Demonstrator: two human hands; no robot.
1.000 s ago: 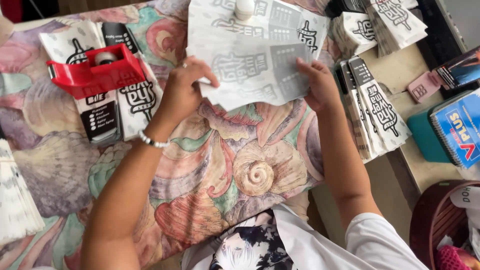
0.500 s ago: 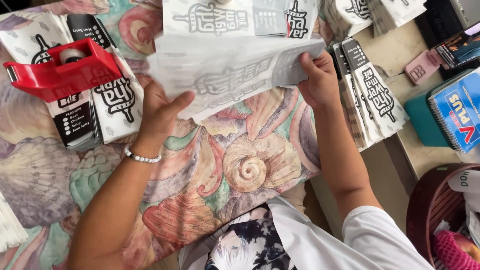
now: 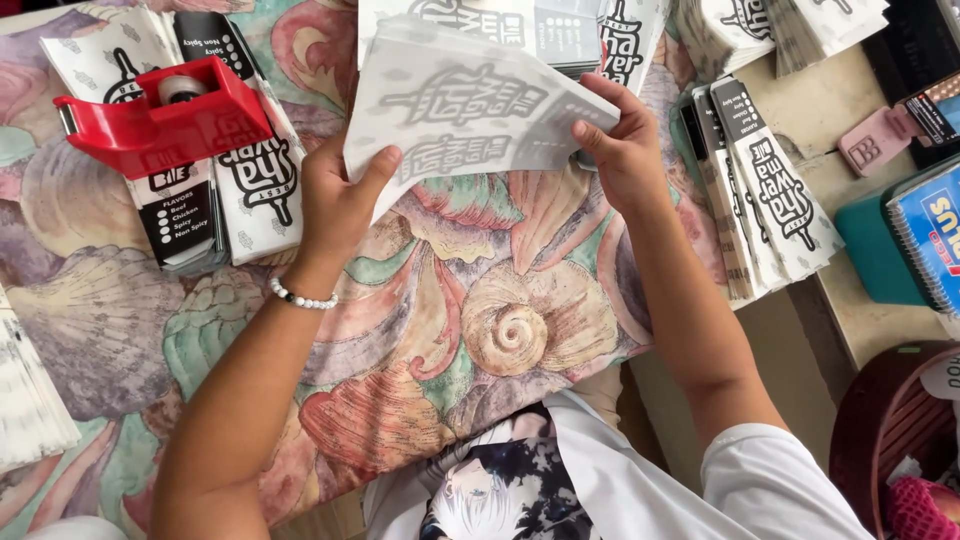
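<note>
left hand (image 3: pixel 335 200), right hand (image 3: pixel 620 140), gripping paper sheet (image 3: pixel 460 115)

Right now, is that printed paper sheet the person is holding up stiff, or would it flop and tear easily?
Probably floppy: the printed paper sheet bows between the left hand and the right hand, which hold it at opposite edges. It looks thin and light, since the printing shows through in reverse. It would likely crease or tear if pulled hard.
</note>
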